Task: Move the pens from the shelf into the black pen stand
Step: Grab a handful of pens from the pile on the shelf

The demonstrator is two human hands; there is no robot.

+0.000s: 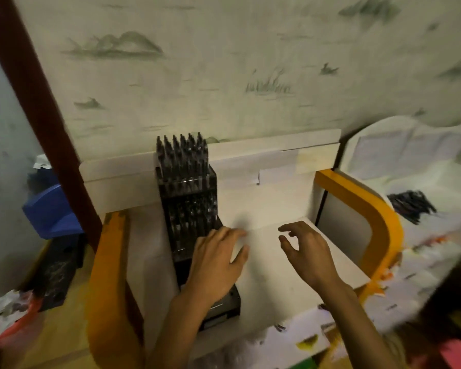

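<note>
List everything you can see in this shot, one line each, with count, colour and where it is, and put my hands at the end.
pen stand: one, black, tiered, on the white shelf left of centre; back rows full of pens
loose pens: one pile, count unclear, black, on the surface at far right
white shelf: one, white, centre, against the wall
orange frame: orange, curved side pieces left and right of the shelf
blue bin: one, blue, far left
wallpaper: pale with grey-green landscape marks, behind
left hand: one, over the stand's front edge, fingers relaxed, holds nothing
right hand: one, above the shelf, fingers loosely curled, holds nothing
</note>
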